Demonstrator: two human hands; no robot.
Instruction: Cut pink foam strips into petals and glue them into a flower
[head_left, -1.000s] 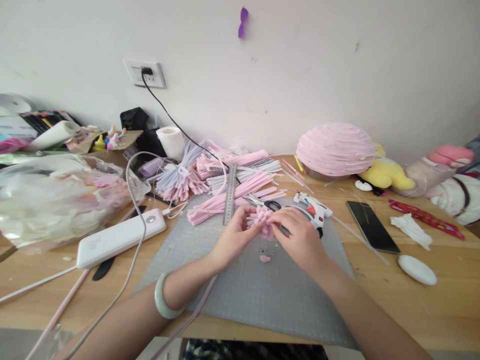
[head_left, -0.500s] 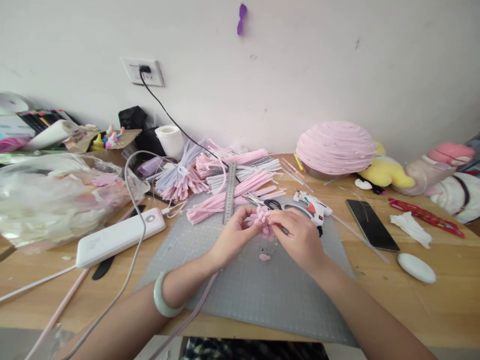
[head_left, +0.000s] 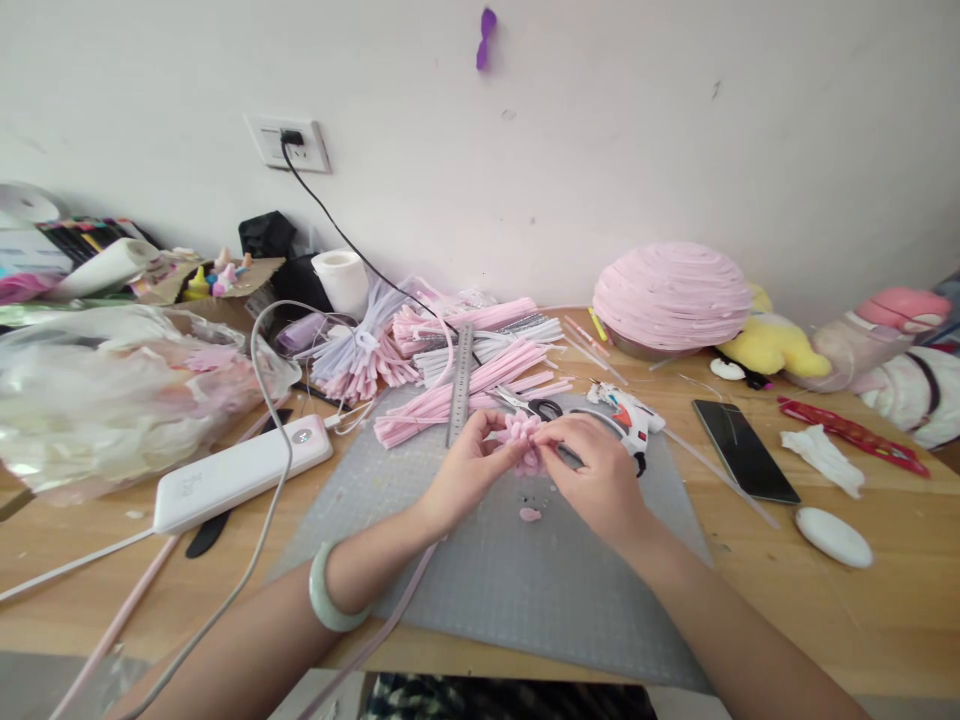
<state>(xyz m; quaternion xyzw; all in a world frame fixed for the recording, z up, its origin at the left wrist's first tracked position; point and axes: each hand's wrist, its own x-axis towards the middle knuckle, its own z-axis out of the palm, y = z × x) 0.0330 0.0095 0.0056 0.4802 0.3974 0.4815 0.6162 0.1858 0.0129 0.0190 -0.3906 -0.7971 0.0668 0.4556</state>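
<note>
A small pink fuzzy flower-like piece (head_left: 523, 436) is held over the grey cutting mat (head_left: 525, 590). My left hand (head_left: 469, 470) pinches it from the left, thumb and fingers on its edge. From the right, the fingertips of my right hand (head_left: 596, 475) close on its right side. A small pink scrap (head_left: 529, 514) lies on the mat just below. Behind my hands are scissors (head_left: 544, 408), a white glue gun (head_left: 634, 420) partly hidden by my right hand, a steel ruler (head_left: 460, 380) and bundles of pink stems (head_left: 420, 415).
At left are a white power bank (head_left: 240, 475) with cables and a plastic bag (head_left: 112, 400). To the right lie a phone (head_left: 742, 450), a white oval object (head_left: 834, 537) and a crumpled tissue (head_left: 821, 458). A pink dome (head_left: 671, 295) stands by the wall.
Both hands keep hold of the pink piece, which has turned slightly between the fingers. The rest of the scene looks the same.
</note>
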